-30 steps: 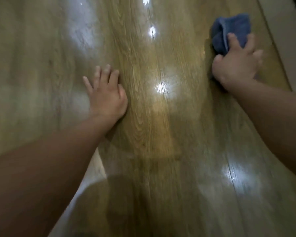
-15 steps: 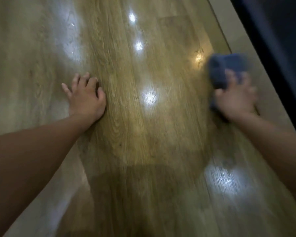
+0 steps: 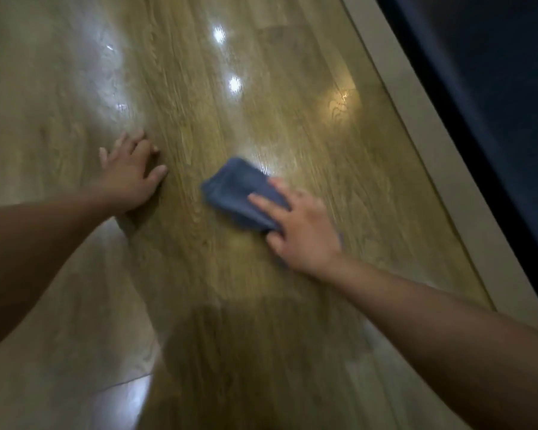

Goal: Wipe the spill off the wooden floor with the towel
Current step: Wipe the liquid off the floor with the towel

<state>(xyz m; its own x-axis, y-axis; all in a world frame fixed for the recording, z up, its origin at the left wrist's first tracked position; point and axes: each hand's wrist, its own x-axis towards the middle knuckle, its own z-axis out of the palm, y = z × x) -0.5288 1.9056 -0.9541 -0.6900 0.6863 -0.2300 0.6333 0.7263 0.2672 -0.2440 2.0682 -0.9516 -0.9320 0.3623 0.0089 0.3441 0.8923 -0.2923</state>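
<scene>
Right hand (image 3: 302, 231): fingers straight, gripping nothing, pressing towel (image 3: 236, 190) onto floor (image 3: 261, 290) to mop.
Left hand (image 3: 131, 178): left of towel, fingers spread flat, apparently bracing the body.

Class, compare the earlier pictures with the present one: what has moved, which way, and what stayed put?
The right hand slid the blue towel across the wooden floor, from beside the pale edge strip toward the middle, nearer the left hand. It still presses the towel; nothing was let go. The left hand stays flat on the floor.
</scene>
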